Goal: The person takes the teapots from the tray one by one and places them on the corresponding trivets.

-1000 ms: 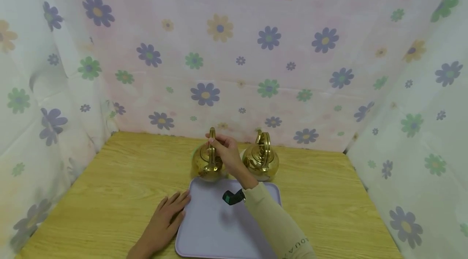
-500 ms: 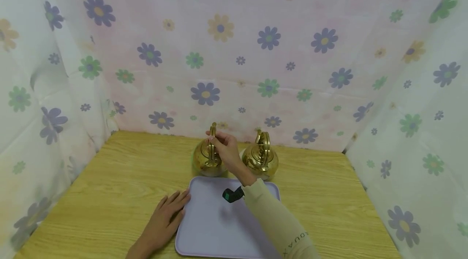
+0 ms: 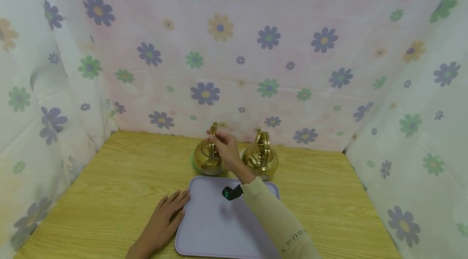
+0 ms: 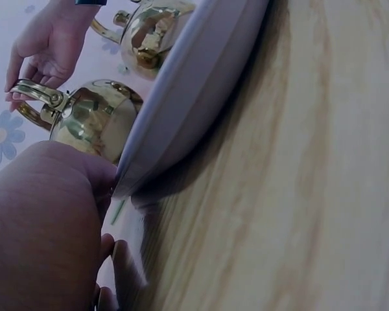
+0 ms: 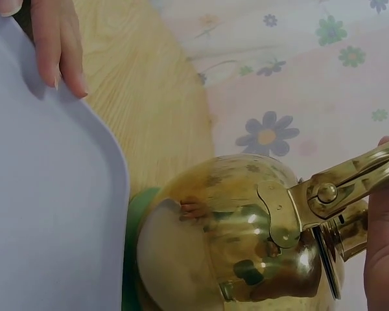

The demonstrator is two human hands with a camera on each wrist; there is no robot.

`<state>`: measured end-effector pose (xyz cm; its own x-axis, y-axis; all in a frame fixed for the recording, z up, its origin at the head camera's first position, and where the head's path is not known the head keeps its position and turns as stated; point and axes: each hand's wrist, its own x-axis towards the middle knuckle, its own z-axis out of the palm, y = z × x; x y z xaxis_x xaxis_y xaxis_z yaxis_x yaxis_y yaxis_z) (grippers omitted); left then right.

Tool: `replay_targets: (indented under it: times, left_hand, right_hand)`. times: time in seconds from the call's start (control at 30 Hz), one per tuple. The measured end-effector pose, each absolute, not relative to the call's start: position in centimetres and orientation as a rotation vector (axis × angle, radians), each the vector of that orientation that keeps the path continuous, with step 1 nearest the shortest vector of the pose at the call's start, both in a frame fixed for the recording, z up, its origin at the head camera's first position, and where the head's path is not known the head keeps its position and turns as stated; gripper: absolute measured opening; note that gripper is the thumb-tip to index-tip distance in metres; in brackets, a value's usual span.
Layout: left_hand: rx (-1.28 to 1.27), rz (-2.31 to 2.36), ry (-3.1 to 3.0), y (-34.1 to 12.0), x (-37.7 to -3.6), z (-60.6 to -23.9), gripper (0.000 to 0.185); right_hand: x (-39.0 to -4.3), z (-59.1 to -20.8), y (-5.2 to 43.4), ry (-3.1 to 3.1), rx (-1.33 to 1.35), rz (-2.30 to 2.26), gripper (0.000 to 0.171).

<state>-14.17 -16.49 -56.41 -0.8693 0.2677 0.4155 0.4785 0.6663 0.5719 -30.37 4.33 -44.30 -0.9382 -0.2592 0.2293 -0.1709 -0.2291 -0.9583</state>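
Observation:
Two brass kettles stand behind a lilac tray (image 3: 215,226) on the wooden table. My right hand (image 3: 224,145) grips the upright handle of the left kettle (image 3: 206,160), which shows large in the right wrist view (image 5: 246,246) with a green coaster (image 5: 135,259) under it. The right kettle (image 3: 260,157) stands untouched beside it. My left hand (image 3: 166,216) lies flat on the table with its fingers on the tray's left edge (image 5: 58,45). In the left wrist view the tray (image 4: 194,91) and both kettles (image 4: 94,123) appear.
Flowered cloth walls (image 3: 234,48) close off the table at the back and both sides. Bare wooden tabletop (image 3: 329,194) lies to the left and right of the tray. A black and green device (image 3: 231,193) sits on my right wrist.
The left kettle has shifted slightly back and away from the tray's rear edge with my right hand on its handle. The left hand has stayed put.

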Motion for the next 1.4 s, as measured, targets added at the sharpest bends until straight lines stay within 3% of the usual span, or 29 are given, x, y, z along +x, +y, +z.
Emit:
replay_targets:
  times: [1.4]
  left_hand:
    - [-0.628,-0.962,-2.524,-16.5,-14.3,-56.7,0.04]
  right_hand:
    - [-31.7,-45.8,4.3,1.774,-0.459,-2.373,0.035]
